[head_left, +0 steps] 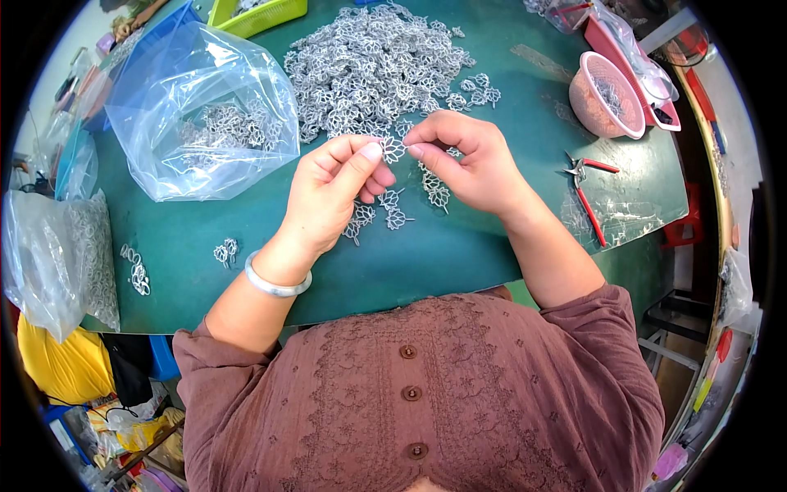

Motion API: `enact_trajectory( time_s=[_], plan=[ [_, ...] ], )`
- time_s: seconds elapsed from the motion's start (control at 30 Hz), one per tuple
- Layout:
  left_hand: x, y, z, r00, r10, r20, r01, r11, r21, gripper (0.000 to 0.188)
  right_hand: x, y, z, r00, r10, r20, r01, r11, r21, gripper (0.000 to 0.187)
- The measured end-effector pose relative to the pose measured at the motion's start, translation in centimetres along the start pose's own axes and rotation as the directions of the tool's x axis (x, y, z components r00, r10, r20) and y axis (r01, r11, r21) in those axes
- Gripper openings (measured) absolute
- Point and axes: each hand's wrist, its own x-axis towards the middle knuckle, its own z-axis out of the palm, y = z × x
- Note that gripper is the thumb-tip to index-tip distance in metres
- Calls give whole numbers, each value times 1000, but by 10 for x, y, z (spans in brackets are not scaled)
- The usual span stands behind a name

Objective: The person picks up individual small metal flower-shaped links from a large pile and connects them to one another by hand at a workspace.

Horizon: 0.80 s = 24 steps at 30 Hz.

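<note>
One green table (459, 254) ends just before the person's chest; bare surface stretches right of the hands to red-handled pliers (579, 174) near the right edge. A clear bag (135, 115) bounds the left, a silver heap (377, 66) the far side. Left hand (328, 184) and right hand (471, 156), fingertips pinched, hold a flower-shaped piece (393, 149) between them.

Free tabletop (537, 152) between right hand (473, 160) and pliers (585, 205), metal heap (373, 70) an obstacle ahead

green worktable (467, 254), pale wall (86, 34) upper left, grey metal frame (666, 351) lower right
</note>
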Motion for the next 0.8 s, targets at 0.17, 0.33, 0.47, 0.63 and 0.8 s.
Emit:
enact_trajectory(
  time_s=[0.17, 0.33, 0.47, 0.63, 0.8],
  plan=[
    [0, -2, 1, 999, -24, -41, 23, 1000, -9, 16, 0, -2, 1, 1000, -20, 3, 20, 1000, 0, 9],
    [2, -4, 3, 998, 40, -50, -41, 999, -8, 20, -2, -3, 2, 993, 119, 10, -119, 981, 154, 9],
    [3, -8, 1, 995, 104, 8, -104, 994, -20, 30, -3, -2, 4, 993, 119, 8, -118, 972, 201, 9],
    [1, -7, 5, 993, 115, 40, -112, 991, -70, 40, -1, 1, 3, 996, -55, -68, 60, 996, 73, 11],
    [3, -9, 3, 994, 101, 33, -98, 992, -75, 42, 1, -4, 5, 980, -167, -110, 169, 986, 13, 12]
  ],
)
